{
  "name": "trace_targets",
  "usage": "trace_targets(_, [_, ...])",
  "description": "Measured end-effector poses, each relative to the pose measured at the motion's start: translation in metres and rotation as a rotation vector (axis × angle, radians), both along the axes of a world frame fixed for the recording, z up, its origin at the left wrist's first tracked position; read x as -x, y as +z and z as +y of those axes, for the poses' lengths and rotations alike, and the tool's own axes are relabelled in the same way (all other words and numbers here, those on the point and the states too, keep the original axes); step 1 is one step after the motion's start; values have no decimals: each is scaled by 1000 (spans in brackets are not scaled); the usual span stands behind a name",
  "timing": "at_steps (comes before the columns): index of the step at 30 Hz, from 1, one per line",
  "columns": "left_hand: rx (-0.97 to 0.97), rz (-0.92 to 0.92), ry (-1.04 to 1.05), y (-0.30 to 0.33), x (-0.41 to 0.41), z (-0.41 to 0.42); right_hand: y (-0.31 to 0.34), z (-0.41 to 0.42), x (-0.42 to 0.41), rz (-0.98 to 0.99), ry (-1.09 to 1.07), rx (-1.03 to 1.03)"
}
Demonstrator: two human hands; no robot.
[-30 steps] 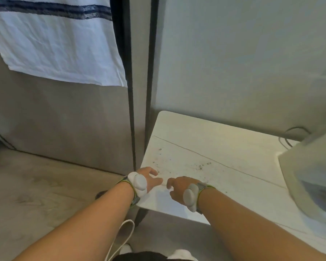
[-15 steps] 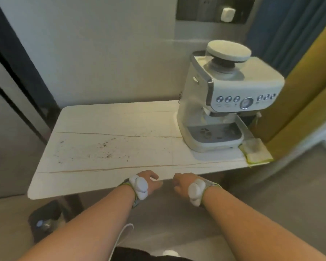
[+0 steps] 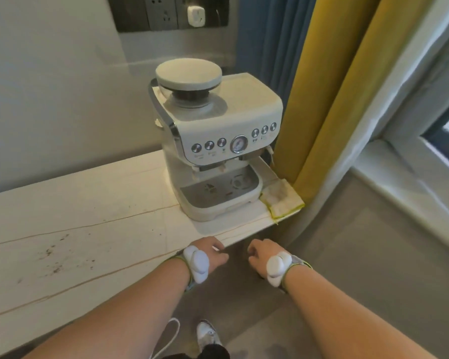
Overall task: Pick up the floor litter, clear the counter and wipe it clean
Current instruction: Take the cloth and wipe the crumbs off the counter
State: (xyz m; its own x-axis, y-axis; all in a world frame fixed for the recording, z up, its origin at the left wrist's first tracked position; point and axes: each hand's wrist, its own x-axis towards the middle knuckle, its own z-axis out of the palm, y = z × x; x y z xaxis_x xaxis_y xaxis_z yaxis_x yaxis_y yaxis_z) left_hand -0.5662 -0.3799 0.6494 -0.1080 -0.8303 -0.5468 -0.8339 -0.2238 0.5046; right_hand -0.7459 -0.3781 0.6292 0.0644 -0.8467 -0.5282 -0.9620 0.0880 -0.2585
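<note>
A white counter (image 3: 83,203) runs from the left edge to the yellow curtain. Dark crumbs and specks (image 3: 55,255) dot its left front part. A folded cloth with a yellow-green edge (image 3: 283,199) lies at the counter's right end, beside the coffee machine. My left hand (image 3: 213,253) hovers at the counter's front edge with its fingers curled loosely and nothing in it. My right hand (image 3: 262,255) hangs just past the edge, over the floor, fingers curled in, holding nothing. Both wrists wear white bands.
A cream coffee machine (image 3: 213,146) stands on the counter's right part. Yellow (image 3: 322,99) and blue curtains hang behind it, with a window sill (image 3: 412,182) to the right. Wall sockets (image 3: 166,11) sit above. Grey floor and my shoe (image 3: 208,332) lie below.
The view has swung right, from a cabinet with a hanging towel to the coffee machine and curtains. Both hands kept their curled pose near the counter's front edge.
</note>
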Motion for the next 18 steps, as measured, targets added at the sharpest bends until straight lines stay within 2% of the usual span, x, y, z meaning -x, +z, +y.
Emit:
trace_targets(10, [14,127,-204,-23,84,-108,4,-89,68,188,-106,-128])
trace_targets(18, [41,24,-382,-26,153,-179,7,-138,100,211,-134,-104])
